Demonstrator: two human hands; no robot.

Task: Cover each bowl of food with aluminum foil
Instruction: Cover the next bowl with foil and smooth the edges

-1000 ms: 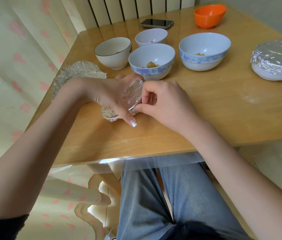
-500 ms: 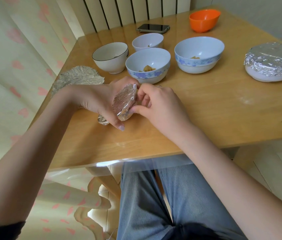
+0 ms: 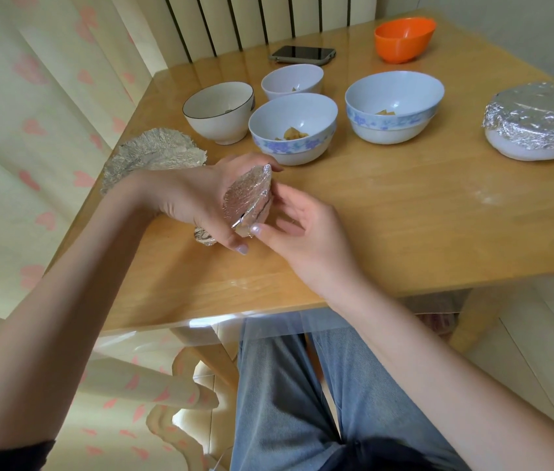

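Note:
My left hand (image 3: 194,198) grips a small foil-wrapped bowl (image 3: 247,195), tilted on its side just above the table (image 3: 404,215). My right hand (image 3: 302,232) lies palm up beside it, fingers relaxed, thumb tip touching the foil's lower edge. Behind stand uncovered bowls: a black-rimmed white bowl (image 3: 217,110), a small white bowl (image 3: 292,81), a blue-flowered bowl (image 3: 292,130) with food and a larger blue-patterned bowl (image 3: 394,107) with food. A foil-covered bowl (image 3: 537,120) sits at the right.
A crumpled foil sheet (image 3: 153,154) lies at the table's left edge, and a foil scrap (image 3: 204,236) sits under my left hand. An orange bowl (image 3: 404,39) and a phone (image 3: 302,54) are at the back. My knees are below the front edge.
The small wrapped bowl has been lifted slightly and tilted further on its side. My right hand has gone from pinching the foil's edge to open fingers, with only the thumb touching.

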